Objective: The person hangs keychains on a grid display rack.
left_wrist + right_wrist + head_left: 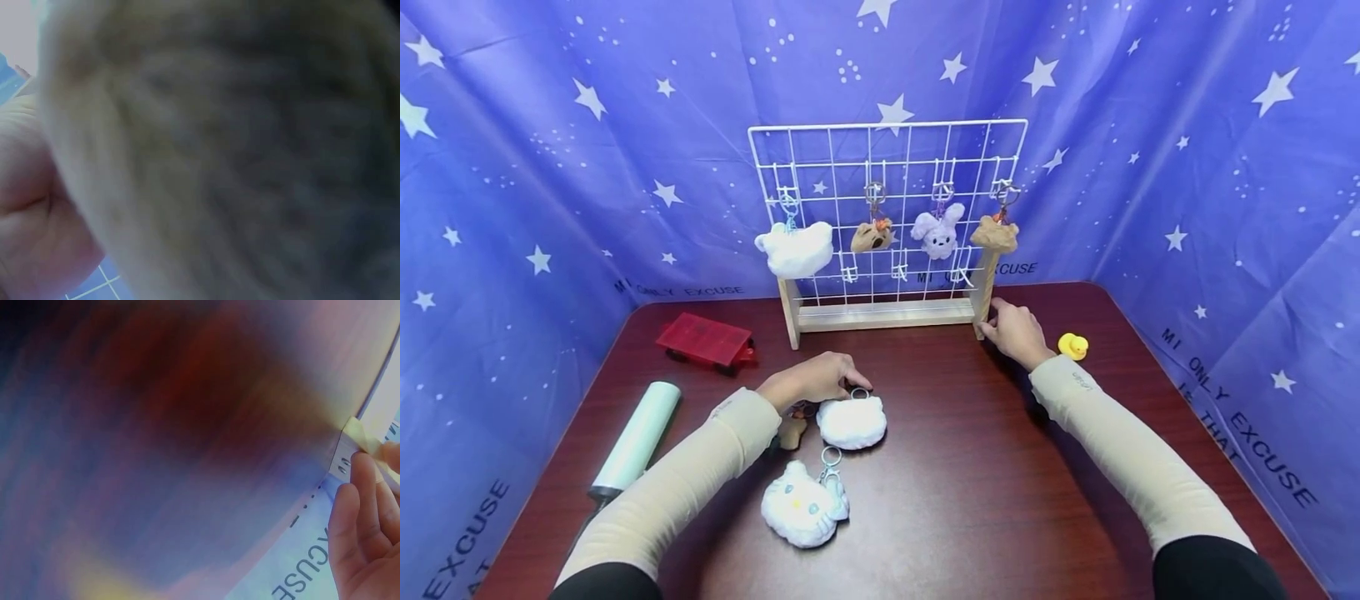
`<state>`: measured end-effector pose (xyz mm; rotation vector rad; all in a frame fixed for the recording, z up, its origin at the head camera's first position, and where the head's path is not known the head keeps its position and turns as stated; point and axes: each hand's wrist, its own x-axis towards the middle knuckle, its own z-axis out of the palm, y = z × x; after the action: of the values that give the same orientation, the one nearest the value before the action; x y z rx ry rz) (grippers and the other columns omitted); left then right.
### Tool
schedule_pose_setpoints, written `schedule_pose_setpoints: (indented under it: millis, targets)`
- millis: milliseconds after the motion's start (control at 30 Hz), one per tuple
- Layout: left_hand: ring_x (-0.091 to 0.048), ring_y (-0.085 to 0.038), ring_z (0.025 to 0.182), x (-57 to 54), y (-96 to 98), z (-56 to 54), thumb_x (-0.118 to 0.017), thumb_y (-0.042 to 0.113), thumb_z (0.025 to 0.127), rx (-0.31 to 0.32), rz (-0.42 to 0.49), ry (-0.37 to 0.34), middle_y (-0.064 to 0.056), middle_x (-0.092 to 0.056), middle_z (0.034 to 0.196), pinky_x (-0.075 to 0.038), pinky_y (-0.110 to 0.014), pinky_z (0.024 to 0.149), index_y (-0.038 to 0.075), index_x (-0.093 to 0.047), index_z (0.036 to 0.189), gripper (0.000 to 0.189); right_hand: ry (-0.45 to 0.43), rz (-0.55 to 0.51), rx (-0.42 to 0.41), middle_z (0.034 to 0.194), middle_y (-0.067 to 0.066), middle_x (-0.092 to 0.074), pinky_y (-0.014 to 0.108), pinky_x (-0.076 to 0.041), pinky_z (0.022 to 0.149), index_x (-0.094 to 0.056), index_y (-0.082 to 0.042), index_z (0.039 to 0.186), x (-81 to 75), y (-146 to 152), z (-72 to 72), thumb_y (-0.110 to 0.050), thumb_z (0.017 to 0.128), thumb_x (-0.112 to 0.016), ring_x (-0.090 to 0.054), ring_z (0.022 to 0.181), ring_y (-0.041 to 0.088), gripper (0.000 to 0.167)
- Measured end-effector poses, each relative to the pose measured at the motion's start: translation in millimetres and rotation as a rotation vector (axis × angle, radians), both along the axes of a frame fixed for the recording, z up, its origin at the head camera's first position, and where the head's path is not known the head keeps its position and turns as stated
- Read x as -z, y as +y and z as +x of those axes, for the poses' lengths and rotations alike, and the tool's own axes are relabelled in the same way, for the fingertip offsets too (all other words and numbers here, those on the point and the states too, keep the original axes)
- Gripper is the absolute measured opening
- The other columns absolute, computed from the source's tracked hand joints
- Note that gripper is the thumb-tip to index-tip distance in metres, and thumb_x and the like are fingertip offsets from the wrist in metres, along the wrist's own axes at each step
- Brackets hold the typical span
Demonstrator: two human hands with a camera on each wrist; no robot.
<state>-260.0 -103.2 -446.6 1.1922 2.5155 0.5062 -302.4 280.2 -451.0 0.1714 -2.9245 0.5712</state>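
Note:
In the head view, my left hand (820, 377) pinches at the metal ring of a white plush keychain (852, 422), which hangs or lies just below the fingers. A brown plush keychain (792, 432) is partly hidden under that wrist; blurred brown fuzz (206, 150) fills the left wrist view. Nearer me lies a white cat-face plush keychain (801, 506) with a blue bow. My right hand (1017, 333) grips the foot of the right wooden post (984, 292) of a white wire grid rack (887, 124); the right wrist view shows fingers (369, 506) against the wood.
Hooks on the rack carry a white plush (797, 250), a brown plush (872, 237), a lilac bunny (938, 233) and another brown plush (996, 234). A red toy cart (703, 339) and pale green pump (638, 437) lie left. A yellow duck (1072, 346) sits right.

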Motion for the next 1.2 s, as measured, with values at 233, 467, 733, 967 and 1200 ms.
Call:
schedule_pose_setpoints:
  millis: [233,467,733,967,1200]
  targets:
    - [-0.058,-0.009,0.085,-0.5,3.4,-0.4,-0.077,0.006,0.088,-0.009,-0.002,-0.006,-0.001,-0.068,0.101,-0.05,-0.022,0.078,0.019,-0.079,0.112,0.027,0.015,-0.001,-0.003,0.093,0.013,-0.078,0.056,-0.056,0.078,-0.06,-0.006,0.125,1.0,0.5,-1.3,-0.026,0.093,-0.071,-0.073,0.088,0.037,0.039]
    - [-0.062,-0.011,0.087,-3.2,5.5,0.6,-0.079,0.003,0.085,-0.041,0.011,-0.039,0.001,-0.067,0.092,-0.051,-0.022,0.076,0.017,-0.071,0.097,0.02,0.014,-0.011,-0.008,0.094,0.013,-0.079,0.056,-0.056,0.078,-0.061,-0.007,0.122,2.6,1.5,-2.8,-0.026,0.093,-0.07,-0.074,0.089,0.036,0.036]
    - [-0.063,-0.006,0.08,1.1,4.5,2.1,-0.077,0.01,0.089,-0.028,-0.027,0.026,0.006,-0.072,0.088,-0.053,-0.023,0.071,0.023,-0.073,0.102,0.02,-0.004,-0.015,-0.009,0.095,0.015,-0.078,0.056,-0.056,0.08,-0.06,-0.005,0.129,1.0,1.9,-2.5,-0.025,0.094,-0.07,-0.074,0.089,0.035,0.041]
    - [-0.061,-0.001,0.075,-3.6,4.5,7.6,-0.08,0.019,0.088,0.005,-0.095,0.152,0.013,-0.073,0.085,-0.051,-0.023,0.069,0.028,-0.078,0.105,0.02,-0.008,-0.013,-0.011,0.095,0.015,-0.078,0.056,-0.056,0.081,-0.059,-0.004,0.129,-1.1,2.0,-0.9,-0.025,0.094,-0.069,-0.074,0.09,0.036,0.042]
    - [-0.061,-0.001,0.077,-9.8,5.0,13.1,-0.079,0.017,0.088,0.024,-0.115,0.154,0.014,-0.074,0.088,-0.052,-0.025,0.071,0.028,-0.079,0.102,0.018,-0.013,-0.01,-0.003,0.096,0.015,-0.078,0.055,-0.056,0.081,-0.06,-0.004,0.129,-0.1,0.7,-0.9,-0.025,0.094,-0.069,-0.074,0.091,0.035,0.041]
